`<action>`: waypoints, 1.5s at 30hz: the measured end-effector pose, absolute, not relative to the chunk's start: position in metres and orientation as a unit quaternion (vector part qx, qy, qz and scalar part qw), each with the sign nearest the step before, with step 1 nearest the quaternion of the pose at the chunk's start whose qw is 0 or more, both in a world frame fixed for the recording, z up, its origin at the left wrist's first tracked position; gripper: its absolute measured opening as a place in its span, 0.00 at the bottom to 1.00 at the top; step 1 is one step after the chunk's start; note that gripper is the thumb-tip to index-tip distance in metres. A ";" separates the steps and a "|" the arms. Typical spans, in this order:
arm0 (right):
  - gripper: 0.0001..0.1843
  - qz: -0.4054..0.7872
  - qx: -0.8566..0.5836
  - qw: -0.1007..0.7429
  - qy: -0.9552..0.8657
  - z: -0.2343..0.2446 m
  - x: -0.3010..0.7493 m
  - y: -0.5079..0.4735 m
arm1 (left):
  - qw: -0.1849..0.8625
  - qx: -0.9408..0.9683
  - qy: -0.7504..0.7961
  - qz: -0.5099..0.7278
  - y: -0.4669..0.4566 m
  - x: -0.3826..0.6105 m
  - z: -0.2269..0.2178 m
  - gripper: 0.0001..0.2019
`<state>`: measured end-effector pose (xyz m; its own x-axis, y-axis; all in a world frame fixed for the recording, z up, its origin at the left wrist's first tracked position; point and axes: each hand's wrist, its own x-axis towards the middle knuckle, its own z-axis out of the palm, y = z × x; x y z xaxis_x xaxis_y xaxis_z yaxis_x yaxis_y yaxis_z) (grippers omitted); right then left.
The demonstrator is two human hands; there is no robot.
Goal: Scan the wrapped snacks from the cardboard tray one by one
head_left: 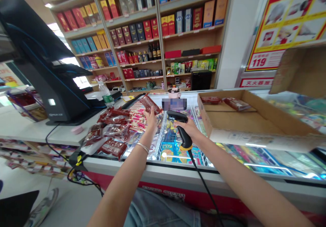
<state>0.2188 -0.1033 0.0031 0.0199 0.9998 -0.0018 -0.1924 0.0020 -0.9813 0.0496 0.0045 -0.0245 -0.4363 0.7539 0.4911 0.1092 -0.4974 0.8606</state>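
My left hand [151, 118] is raised over the freezer lid and closed on a dark red snack packet [150, 103], held tilted. My right hand [188, 126] grips a black barcode scanner [179, 126] with a yellow ring at its base, its head turned towards the packet. The scanner's black cable [201, 179] runs down past my right forearm. A pile of several similar red packets [112, 132] lies on the glass just left of my left hand, beside red-and-white striped packs [137, 116].
A black till terminal [48, 74] stands on the white counter at left. An open cardboard box [249, 118] holding two red packets rests on the glass-topped freezer [178, 152] at right. Shelves of boxed goods [152, 33] fill the back wall.
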 end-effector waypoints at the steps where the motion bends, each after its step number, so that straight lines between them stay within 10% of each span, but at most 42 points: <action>1: 0.19 0.539 -0.456 0.553 -0.442 0.003 0.219 -0.104 | 0.238 0.462 0.445 0.729 0.003 0.051 -0.024 0.20; 34: 0.19 0.546 -0.449 0.590 -0.389 0.009 0.226 -0.102 | 0.125 0.521 0.430 0.727 -0.007 0.038 0.032 0.24; 45: 0.14 0.547 -0.473 0.601 -0.339 0.009 0.231 -0.096 | 0.013 0.484 0.807 0.339 0.073 -0.125 0.114 0.20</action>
